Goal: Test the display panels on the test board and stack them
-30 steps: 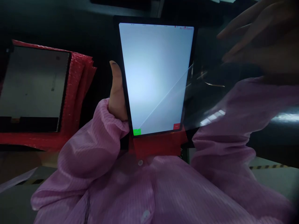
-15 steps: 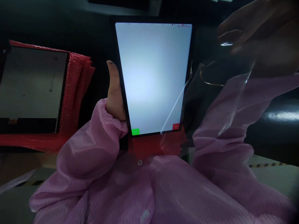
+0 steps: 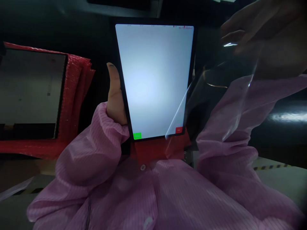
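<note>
My left hand (image 3: 114, 95) grips the left edge of a lit tablet screen (image 3: 153, 80), thumb along the bezel. The screen glows white, with a small green square at its lower left and a small red one at its lower right. My right hand (image 3: 261, 35) is up at the top right, fingers pinched on a clear protective film (image 3: 225, 95). The film hangs from that hand down to the screen's lower right corner, where it still touches the glass. A red bubble-wrap pad (image 3: 155, 150) shows just under the tablet. Both arms wear pink striped sleeves.
To the left a second, dark screen panel (image 3: 28, 92) lies on a stack of red bubble-wrap bags (image 3: 76, 92). The surface behind is dark. A strip of yellow-black hazard tape (image 3: 271, 166) runs along the lower right.
The film has come further off the screen: its peel line moved from a long diagonal down to the lower right corner. The tablet drifted slightly left in view.
</note>
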The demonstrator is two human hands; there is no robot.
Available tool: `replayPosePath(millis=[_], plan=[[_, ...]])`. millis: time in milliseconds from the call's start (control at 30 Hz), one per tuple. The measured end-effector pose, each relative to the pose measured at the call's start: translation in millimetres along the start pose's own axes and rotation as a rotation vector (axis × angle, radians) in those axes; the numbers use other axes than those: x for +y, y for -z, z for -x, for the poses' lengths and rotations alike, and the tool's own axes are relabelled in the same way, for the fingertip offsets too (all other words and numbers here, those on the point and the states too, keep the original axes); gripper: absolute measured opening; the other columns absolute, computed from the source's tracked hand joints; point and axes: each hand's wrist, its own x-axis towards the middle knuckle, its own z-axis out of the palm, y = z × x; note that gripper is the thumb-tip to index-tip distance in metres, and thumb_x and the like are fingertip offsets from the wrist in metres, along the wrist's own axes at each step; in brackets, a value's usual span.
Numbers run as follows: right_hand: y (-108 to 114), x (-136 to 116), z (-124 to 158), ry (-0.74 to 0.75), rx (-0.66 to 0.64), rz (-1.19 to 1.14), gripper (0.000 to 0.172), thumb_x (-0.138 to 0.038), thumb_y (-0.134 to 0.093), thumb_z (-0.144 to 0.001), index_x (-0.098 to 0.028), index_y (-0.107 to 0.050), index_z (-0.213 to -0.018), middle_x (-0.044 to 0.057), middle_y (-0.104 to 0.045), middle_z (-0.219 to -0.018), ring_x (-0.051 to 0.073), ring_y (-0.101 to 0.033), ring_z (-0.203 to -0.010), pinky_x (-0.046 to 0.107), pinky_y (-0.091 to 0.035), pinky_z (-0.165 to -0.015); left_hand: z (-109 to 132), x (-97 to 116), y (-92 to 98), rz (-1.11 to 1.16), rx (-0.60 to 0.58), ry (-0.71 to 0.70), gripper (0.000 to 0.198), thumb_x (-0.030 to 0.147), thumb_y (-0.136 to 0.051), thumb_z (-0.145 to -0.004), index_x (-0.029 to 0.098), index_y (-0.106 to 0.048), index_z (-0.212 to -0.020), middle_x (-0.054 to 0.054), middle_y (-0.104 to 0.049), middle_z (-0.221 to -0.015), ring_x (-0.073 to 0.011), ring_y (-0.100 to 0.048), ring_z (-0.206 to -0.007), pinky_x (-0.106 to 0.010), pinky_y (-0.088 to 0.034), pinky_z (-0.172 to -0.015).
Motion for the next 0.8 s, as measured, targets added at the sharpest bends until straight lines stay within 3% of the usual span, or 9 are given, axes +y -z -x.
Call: replayPosePath(millis=[100,200,333,500,667,800], plan=[[13,-3,-1,-0.021,-0.223,0.094,0.014,-0.038,-0.073,-0.067,-0.026,-0.067,-0.067,-0.022,-0.071,-0.102,0.009,-0.061,-0.097,0.027,-0.047,-0.084,2,0,-1.4,-0.017,-0.073,0.065,0.077,0.072,-0.014,-0.092,0.018,-0.052,-0.13,-0.007,-0.054,-0.14,-0.0332,-0.041,-0.14,-0.053,-0.04,-0.11],[9,-7,0,0.028,-0.16,0.055,0.013,-0.038,-0.073,-0.068,-0.028,-0.07,-0.075,-0.019,-0.072,-0.101,0.011,-0.062,-0.096,0.027,-0.047,-0.083,1,0,2.1,-0.019,-0.069,0.032,0.075,0.07,-0.014,-0.094,0.017,-0.053,-0.129,-0.007,-0.055,-0.139,-0.0321,-0.041,-0.14,-0.052,-0.041,-0.11],[-16,-15,0,0.067,-0.053,0.05,0.016,-0.025,-0.07,-0.075,-0.029,-0.073,-0.091,-0.013,-0.07,-0.102,0.014,-0.062,-0.105,0.027,-0.048,-0.088,-1,0,11.2,-0.073,0.01,-0.047,0.065,0.063,-0.025,-0.097,0.015,-0.053,-0.131,-0.005,-0.058,-0.134,-0.0308,-0.041,-0.14,-0.049,-0.044,-0.107],[-39,-25,-7,0.096,-0.014,0.3,0.026,-0.015,-0.068,-0.08,-0.028,-0.069,-0.102,-0.001,-0.065,-0.112,0.019,-0.061,-0.107,0.03,-0.056,-0.082,0,-3,8.6,-0.097,0.027,-0.018,0.067,0.069,-0.027,-0.094,0.021,-0.054,-0.131,-0.003,-0.064,-0.126,-0.0286,-0.045,-0.138,-0.047,-0.048,-0.107],[-38,-28,-12,0.069,0.195,0.351,0.027,-0.011,-0.056,-0.085,-0.019,-0.062,-0.109,0.003,-0.064,-0.115,0.015,-0.06,-0.104,0.028,-0.053,-0.082,-2,2,4.3,-0.255,0.055,-0.091,0.071,0.068,-0.01,-0.095,0.028,-0.056,-0.13,0.007,-0.066,-0.127,-0.0173,-0.046,-0.138,-0.032,-0.042,-0.113],[-29,-4,-16,0.051,0.316,0.35,0.022,-0.005,-0.046,-0.084,-0.015,-0.06,-0.098,0.004,-0.067,-0.096,0.013,-0.062,-0.091,0.027,-0.05,-0.082,-6,13,13.7,-0.309,0.119,-0.186,0.066,0.073,-0.024,-0.091,0.031,-0.059,-0.128,0.009,-0.065,-0.128,-0.0157,-0.046,-0.138,-0.027,-0.041,-0.113]])
